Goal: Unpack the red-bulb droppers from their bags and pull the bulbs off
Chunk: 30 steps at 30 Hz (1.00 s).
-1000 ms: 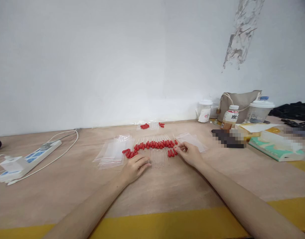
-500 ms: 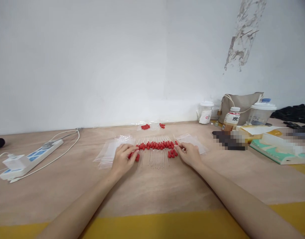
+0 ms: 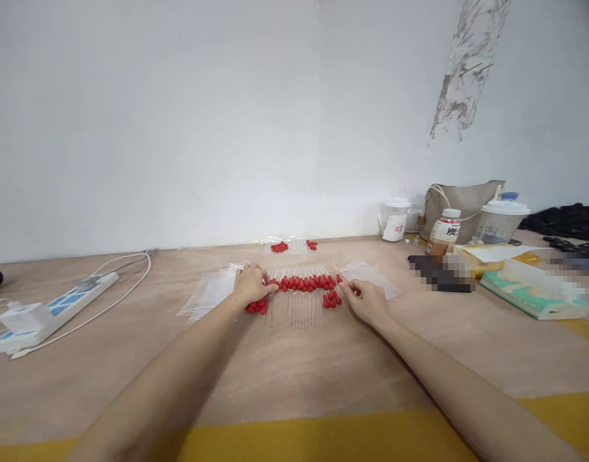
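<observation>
A row of small red bulb-shaped pieces (image 3: 307, 283) lies across the table's middle, with thin pale stems (image 3: 301, 314) fanning out in front and behind. At the row's left end my left hand (image 3: 249, 285) is closed, thumb and fingers together at the red pieces; what they grip is hidden. My right hand (image 3: 369, 300), beyond the right end, pinches a red-tipped thin stem (image 3: 339, 278). Loose red pieces (image 3: 256, 307) lie under my left hand, and a few more red pieces (image 3: 332, 299) lie beside my right fingertips. Clear plastic bags (image 3: 203, 296) lie partly behind my left hand.
More clear bags (image 3: 378, 279) lie behind my right hand. By the wall, a clear bag (image 3: 294, 248) bears red pieces. A power strip (image 3: 77, 298) with cables is on the left; a bottle (image 3: 443, 234), lidded cups (image 3: 395, 221) and a tissue pack (image 3: 530, 295) stand right.
My left hand has moved away from me and slightly right, uncovering more loose red pieces below it. My right hand stays nearly in place, its red-tipped stem now showing more clearly.
</observation>
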{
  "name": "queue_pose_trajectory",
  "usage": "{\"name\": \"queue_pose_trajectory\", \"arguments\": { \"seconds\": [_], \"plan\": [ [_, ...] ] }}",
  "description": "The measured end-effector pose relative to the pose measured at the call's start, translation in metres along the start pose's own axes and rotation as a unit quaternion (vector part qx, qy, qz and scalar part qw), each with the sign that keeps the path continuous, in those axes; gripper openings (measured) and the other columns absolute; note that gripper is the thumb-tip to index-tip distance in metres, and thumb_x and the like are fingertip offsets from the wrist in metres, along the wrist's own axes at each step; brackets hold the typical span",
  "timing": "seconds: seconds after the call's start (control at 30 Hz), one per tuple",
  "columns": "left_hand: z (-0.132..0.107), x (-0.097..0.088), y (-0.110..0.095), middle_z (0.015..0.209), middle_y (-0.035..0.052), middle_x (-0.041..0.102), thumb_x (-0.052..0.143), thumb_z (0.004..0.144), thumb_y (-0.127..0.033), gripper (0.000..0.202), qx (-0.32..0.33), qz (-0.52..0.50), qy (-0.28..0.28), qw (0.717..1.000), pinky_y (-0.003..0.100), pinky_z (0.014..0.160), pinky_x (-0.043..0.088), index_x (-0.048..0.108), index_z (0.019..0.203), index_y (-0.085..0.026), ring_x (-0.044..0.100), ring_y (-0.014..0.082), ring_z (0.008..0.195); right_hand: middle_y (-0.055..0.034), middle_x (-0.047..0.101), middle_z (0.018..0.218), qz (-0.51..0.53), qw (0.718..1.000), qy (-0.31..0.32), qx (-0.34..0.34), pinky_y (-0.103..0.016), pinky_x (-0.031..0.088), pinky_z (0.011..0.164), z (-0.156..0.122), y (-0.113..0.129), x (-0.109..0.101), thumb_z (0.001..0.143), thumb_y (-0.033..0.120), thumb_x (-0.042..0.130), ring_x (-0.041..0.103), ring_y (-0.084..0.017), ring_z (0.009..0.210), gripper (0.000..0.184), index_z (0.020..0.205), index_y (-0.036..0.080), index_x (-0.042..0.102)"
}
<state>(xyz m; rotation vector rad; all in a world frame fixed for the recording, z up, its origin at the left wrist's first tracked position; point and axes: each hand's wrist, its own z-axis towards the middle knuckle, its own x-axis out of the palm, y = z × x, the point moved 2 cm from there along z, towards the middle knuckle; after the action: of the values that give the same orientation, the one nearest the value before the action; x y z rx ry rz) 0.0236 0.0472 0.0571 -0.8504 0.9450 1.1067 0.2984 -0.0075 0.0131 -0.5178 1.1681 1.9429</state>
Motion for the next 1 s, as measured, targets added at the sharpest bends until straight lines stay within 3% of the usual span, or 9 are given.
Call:
{"name": "queue_pose_trajectory", "arguments": {
  "seconds": [0.17,0.3,0.47,0.57,0.7,0.87,1.0],
  "plan": [
    [-0.002,0.000,-0.003,0.089,0.0057,0.060,0.056,0.069,-0.041,0.022,-0.024,-0.004,-0.040,0.999,0.039,0.082,0.033,0.064,0.065,-0.021,0.049,0.0252,0.095,0.0003,0.061,0.060,0.001,1.000,-0.013,0.000,-0.024,0.029,0.059,-0.001,0.000,-0.001,0.081,0.045,0.040,0.052,-0.015,0.062,0.035,0.065,0.022,0.062],
    [-0.027,-0.012,0.003,0.090,0.0041,0.060,0.055,0.072,-0.037,0.018,-0.040,-0.039,-0.144,0.988,0.038,0.081,0.033,0.064,0.072,-0.022,0.049,0.0237,0.095,0.0005,0.061,0.059,0.040,0.999,-0.020,-0.011,-0.023,0.030,0.056,-0.001,-0.001,0.001,0.080,0.043,0.041,0.050,-0.013,0.056,0.033,0.068,0.021,0.063],
    [-0.067,-0.022,-0.010,0.085,0.0021,0.061,0.056,0.074,-0.033,0.013,0.051,-0.078,-0.229,0.969,0.034,0.078,0.033,0.063,0.074,-0.023,0.052,0.0196,0.087,-0.0001,0.060,0.060,0.084,0.996,-0.014,-0.033,-0.023,0.031,0.055,-0.009,0.013,0.002,0.080,0.045,0.040,0.048,-0.012,0.052,0.036,0.068,0.020,0.063],
    [-0.082,-0.020,-0.033,0.084,0.0024,0.062,0.055,0.076,-0.033,0.013,0.123,-0.091,-0.237,0.959,0.035,0.078,0.031,0.063,0.076,-0.023,0.052,0.0188,0.086,0.0002,0.063,0.065,0.045,0.997,0.006,-0.063,-0.027,0.031,0.064,-0.019,0.034,0.002,0.081,0.047,0.039,0.053,-0.014,0.064,0.042,0.058,0.022,0.063],
    [-0.092,-0.011,-0.062,0.078,0.0016,0.063,0.057,0.076,-0.031,0.011,0.210,-0.101,-0.258,0.938,0.037,0.078,0.030,0.062,0.073,-0.022,0.052,0.0180,0.082,0.0023,0.061,0.054,0.029,0.998,0.036,-0.040,-0.033,0.031,0.071,-0.031,0.058,0.004,0.080,0.052,0.039,0.054,-0.015,0.060,0.045,0.054,0.026,0.064],
    [-0.100,-0.002,-0.079,0.072,0.0002,0.063,0.059,0.075,-0.032,0.012,0.254,-0.115,-0.282,0.918,0.036,0.078,0.031,0.060,0.068,-0.021,0.052,0.0157,0.075,0.0014,0.067,0.066,0.099,0.992,0.076,0.006,-0.036,0.034,0.074,-0.038,0.068,0.010,0.075,0.056,0.043,0.057,-0.017,0.064,0.038,0.068,0.028,0.068],
    [-0.101,-0.003,-0.083,0.070,0.0000,0.064,0.060,0.074,-0.032,0.014,0.264,-0.129,-0.293,0.910,0.035,0.075,0.032,0.060,0.066,-0.021,0.051,0.0149,0.072,-0.0001,0.068,0.069,0.132,0.987,0.080,0.033,-0.032,0.038,0.068,-0.041,0.069,0.020,0.073,0.053,0.046,0.058,-0.016,0.062,0.034,0.072,0.025,0.066]
  ]
}}
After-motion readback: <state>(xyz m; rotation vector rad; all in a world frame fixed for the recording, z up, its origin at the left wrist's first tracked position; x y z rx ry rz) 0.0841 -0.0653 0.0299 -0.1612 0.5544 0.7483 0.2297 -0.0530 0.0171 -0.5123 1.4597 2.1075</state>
